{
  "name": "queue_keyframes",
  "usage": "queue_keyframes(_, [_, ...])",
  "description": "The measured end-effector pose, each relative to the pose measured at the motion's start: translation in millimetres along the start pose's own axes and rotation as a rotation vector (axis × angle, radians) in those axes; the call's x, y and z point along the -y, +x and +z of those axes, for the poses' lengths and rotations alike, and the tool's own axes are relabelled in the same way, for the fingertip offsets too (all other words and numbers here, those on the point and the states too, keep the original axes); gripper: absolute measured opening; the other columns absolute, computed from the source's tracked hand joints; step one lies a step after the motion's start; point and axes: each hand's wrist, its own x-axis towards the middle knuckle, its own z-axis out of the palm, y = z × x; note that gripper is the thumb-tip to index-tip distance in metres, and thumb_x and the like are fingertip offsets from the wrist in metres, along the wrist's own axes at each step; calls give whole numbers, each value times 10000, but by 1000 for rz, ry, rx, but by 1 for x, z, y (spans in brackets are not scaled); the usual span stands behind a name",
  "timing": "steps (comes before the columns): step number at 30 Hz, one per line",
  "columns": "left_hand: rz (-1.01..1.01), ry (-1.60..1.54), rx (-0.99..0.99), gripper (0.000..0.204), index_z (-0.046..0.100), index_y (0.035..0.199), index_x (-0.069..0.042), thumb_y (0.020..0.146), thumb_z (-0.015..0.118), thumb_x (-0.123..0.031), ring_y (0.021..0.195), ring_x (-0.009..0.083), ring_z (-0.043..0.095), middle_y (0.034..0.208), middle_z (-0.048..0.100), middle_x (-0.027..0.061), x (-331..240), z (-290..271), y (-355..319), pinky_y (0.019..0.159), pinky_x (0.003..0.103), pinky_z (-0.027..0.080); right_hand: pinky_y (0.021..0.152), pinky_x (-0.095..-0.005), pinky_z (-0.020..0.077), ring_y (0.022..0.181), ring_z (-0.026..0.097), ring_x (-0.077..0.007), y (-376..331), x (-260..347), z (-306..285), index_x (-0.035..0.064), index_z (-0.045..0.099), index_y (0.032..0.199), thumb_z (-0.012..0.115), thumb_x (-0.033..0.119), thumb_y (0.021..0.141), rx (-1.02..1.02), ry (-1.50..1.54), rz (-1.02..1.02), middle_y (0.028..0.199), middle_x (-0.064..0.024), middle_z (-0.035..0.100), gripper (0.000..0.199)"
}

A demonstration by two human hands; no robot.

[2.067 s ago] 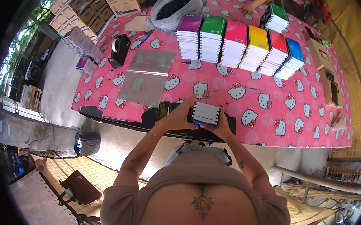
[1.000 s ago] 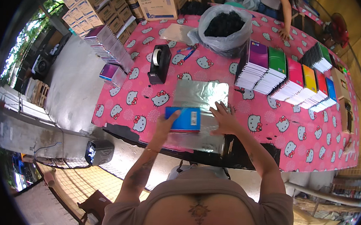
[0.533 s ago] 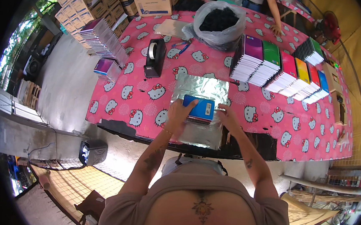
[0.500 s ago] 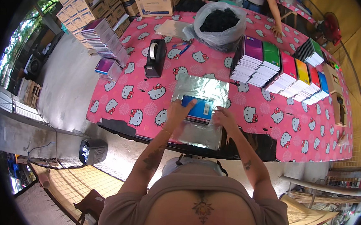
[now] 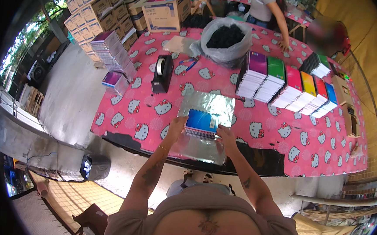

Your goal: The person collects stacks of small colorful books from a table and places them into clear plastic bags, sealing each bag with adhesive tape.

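Left hand [image 5: 177, 126] & right hand [image 5: 225, 135] each grip a side of the blue spiral notebook stack [image 5: 202, 123], prob. resting on silver wrap sheet [image 5: 206, 108], pink table [image 5: 140, 114].

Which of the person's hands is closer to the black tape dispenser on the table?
Left. The left hand sits at the blue notebook's left edge, below the tape dispenser. The right hand is at the notebook's lower right corner, farther away.
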Motion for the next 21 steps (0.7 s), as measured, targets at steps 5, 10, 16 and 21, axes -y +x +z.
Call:
queue_keyframes(5, [-33,-95,84,398,616,1124,-72,912,619,-409,975,150,614,1068,660,29,3,-12,0,851,316,460,884,-362,451,1150,561,-198,1,-4,0,12,506,1401,602,277,932,-53,110,7,1256,-107,621,547])
queue_keyframes(10, [642,679,30,316,623,1080,-57,940,655,-338,807,227,648,860,668,82,23,-48,-41,702,383,507,804,-403,490,967,632,-246,-44,-19,-11,93,639,1198,668,185,899,-24,-658,-424,1088,-61,659,315])
queue_keyframes(16, [976,1032,401,170,689,965,-104,819,736,-178,763,318,646,813,667,91,22,-74,-57,666,425,510,707,-406,534,818,681,-315,-63,-26,-6,104,710,1021,696,146,863,227,-1064,-688,924,-85,712,164])
queue_keyframes(21, [865,956,596,110,689,935,-121,862,673,-201,774,312,655,785,667,91,12,-72,-43,686,422,508,737,-368,542,855,711,-269,-62,-14,2,100,691,1053,676,123,886,212,-1024,-426,934,-77,741,169])
